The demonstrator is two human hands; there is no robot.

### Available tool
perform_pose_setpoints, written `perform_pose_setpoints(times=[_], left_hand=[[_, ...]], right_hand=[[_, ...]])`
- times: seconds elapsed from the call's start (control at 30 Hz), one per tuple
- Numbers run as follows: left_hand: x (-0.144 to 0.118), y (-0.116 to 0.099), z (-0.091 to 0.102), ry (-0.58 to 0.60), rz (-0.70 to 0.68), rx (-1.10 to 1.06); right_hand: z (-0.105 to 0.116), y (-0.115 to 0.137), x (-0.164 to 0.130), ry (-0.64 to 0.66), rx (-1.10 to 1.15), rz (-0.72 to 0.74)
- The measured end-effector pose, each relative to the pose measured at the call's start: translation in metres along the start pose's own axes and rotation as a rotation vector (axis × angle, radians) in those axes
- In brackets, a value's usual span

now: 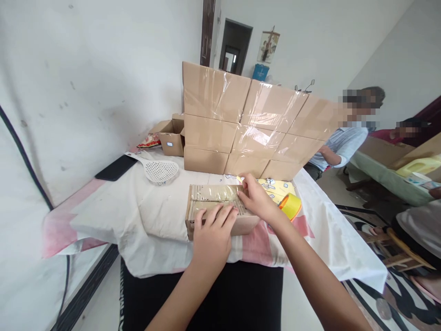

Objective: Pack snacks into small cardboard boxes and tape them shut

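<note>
A small cardboard box (245,225) lies on the cloth-covered table in front of me, with shiny clear tape across its top. My left hand (214,232) rests on the box top, fingers stretched out and spread. At the far right part of the top, my right hand (257,198) is closed in a pinch. A small yellow bit shows by its fingertips, but what they hold is too small to make out. Just right of the box, partly behind my right forearm, is a yellow and orange tape roll (291,207). A yellow patterned cloth (280,187) lies behind it.
A wall of taped cardboard boxes (237,124) stands at the table's back. To its left are an open carton (172,141), a white slotted skimmer (161,171) and a black flat object (117,167). Two people are at the right, near another table (382,172).
</note>
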State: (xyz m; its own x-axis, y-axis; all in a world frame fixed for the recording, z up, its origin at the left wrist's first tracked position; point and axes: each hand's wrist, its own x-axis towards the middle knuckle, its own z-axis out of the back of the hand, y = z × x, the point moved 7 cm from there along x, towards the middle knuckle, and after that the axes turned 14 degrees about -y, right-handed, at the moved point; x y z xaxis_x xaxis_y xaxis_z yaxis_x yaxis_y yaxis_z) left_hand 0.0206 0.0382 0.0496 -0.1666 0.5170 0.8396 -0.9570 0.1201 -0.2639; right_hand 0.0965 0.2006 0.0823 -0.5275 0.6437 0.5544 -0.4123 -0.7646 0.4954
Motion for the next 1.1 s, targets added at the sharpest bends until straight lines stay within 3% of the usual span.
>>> perform_pose_setpoints(times=[0.13, 0.23, 0.33, 0.4, 0.57, 0.67, 0.77, 0.87, 0.97, 1.1], left_hand=[[-0.002, 0.0, -0.002, -0.006, 0.013, -0.004], [-0.005, 0.0, -0.004, -0.053, 0.012, -0.013], [-0.006, 0.001, -0.004, -0.079, 0.007, -0.021], [-0.006, 0.002, -0.004, -0.052, 0.013, -0.016], [-0.003, 0.005, -0.002, -0.034, 0.021, -0.02], [-0.004, 0.007, -0.002, -0.037, 0.011, -0.051], [-0.008, 0.01, 0.001, -0.068, -0.001, -0.119], [-0.013, 0.022, 0.007, -0.119, 0.0, -0.196], [-0.016, 0.038, 0.011, -0.113, -0.053, -0.212], [-0.017, 0.047, 0.009, -0.096, -0.162, -0.164]], right_hand=[[0.006, -0.011, 0.002, -0.083, -0.03, -0.037], [0.0, -0.006, 0.002, 0.038, 0.021, 0.033], [-0.007, -0.01, 0.002, 0.167, 0.046, -0.066], [-0.01, -0.012, 0.003, 0.188, 0.063, -0.132], [-0.015, -0.014, 0.007, 0.119, 0.066, -0.144], [-0.011, -0.027, 0.001, 0.004, 0.183, -0.289], [-0.002, -0.041, -0.025, -0.083, 0.421, -0.428], [0.0, -0.037, -0.066, 0.026, 0.631, -0.37], [-0.006, -0.027, -0.106, 0.127, 0.55, -0.309], [-0.014, -0.016, -0.125, -0.038, 0.322, -0.266]])
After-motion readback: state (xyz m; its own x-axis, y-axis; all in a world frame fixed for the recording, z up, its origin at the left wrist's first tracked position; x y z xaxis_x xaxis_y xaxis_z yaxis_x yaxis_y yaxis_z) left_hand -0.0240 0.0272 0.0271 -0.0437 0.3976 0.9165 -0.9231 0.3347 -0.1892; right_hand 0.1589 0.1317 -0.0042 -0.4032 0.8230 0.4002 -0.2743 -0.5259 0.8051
